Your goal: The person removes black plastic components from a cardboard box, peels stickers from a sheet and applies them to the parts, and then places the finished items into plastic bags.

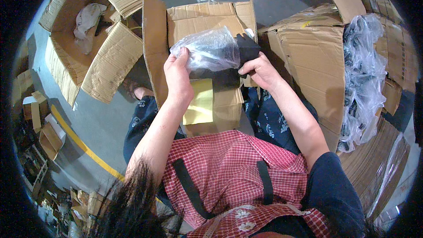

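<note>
My left hand (178,72) pinches the left end of a crumpled clear plastic bag (207,49), thumb on top. At the bag's right end, a black part with a notched edge (248,49) sticks out; its exact kind cannot be made out. My right hand (261,70) grips this black part with the thumb in front. A dark shape shows through the plastic, so the part seems to lie partly inside the bag. Both are held over a cardboard box (200,14) between my knees. A yellow sheet (200,101) lies on the box's near side, below the bag.
An open carton (66,57) with crumpled wrapping stands at the left. On the right, another large carton (313,70) adjoins several dark items in clear bags (361,83). Flattened cardboard (370,172) lies near my right elbow. A yellow line (83,143) crosses the grey floor.
</note>
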`<state>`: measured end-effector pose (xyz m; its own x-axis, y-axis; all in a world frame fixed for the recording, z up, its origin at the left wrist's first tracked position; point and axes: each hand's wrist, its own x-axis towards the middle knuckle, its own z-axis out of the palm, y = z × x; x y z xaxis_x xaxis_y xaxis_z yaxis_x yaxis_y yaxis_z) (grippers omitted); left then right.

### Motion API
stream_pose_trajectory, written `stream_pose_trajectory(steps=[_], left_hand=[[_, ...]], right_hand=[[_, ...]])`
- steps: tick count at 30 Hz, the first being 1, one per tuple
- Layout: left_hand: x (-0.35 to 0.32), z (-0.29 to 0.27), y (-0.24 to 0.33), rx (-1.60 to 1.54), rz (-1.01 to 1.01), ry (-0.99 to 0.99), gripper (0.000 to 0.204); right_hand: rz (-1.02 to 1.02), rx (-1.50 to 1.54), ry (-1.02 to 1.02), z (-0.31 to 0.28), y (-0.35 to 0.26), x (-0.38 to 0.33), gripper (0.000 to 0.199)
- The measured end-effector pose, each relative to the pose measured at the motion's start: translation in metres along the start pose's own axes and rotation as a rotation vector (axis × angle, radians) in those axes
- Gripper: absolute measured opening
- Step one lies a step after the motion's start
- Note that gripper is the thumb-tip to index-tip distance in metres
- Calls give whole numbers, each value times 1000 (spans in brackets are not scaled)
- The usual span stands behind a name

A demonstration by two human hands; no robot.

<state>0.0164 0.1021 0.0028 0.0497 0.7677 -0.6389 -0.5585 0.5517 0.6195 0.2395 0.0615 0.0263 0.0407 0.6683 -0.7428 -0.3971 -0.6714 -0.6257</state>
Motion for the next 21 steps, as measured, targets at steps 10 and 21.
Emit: stream_pose_trajectory(steps=[10,21], left_hand=[[-12,2,-9,1425,219,-138,27],[18,-34,-2,1831,521,24,17]], right_hand=[[25,295,150,-47,11,34,5],[172,553,-28,-29,-6,18,20]])
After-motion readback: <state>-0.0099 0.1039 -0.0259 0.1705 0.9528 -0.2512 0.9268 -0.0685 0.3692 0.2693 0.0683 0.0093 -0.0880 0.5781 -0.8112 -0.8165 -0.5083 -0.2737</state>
